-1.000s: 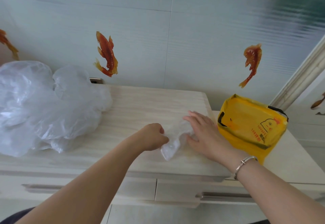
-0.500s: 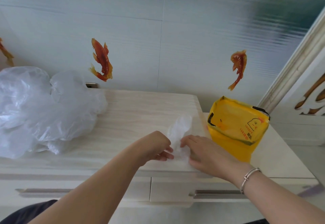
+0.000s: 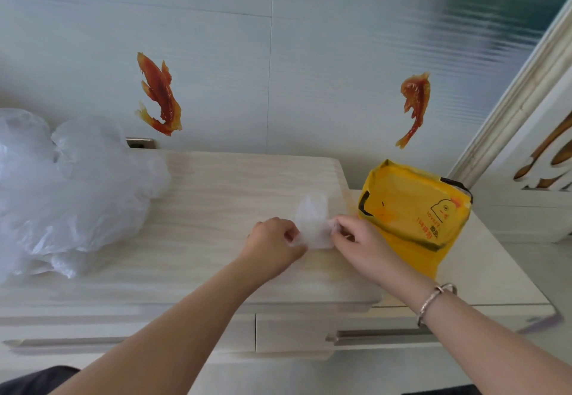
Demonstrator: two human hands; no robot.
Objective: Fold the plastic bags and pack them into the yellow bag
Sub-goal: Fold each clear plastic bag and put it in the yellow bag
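A small folded clear plastic bag point(image 3: 312, 224) lies on the pale wooden cabinet top point(image 3: 216, 196), near its right end. My left hand point(image 3: 272, 246) pinches its left edge, fingers curled. My right hand point(image 3: 356, 239) pinches its right edge. The yellow bag point(image 3: 414, 208) with a duck print and black handles stands open just right of my right hand, on a lower white surface. A big heap of loose clear plastic bags point(image 3: 68, 190) sits at the left end of the cabinet top.
The cabinet has drawers with long handles point(image 3: 380, 335) below its front edge. A wall with orange fish stickers point(image 3: 159, 94) rises behind it. A wall socket point(image 3: 139, 143) sits behind the heap. A white door frame point(image 3: 523, 91) stands at the right.
The small bag has been folded narrower between my hands. My right hand went from lying flat on it to pinching its right edge, and my left hand shifted to its left edge.
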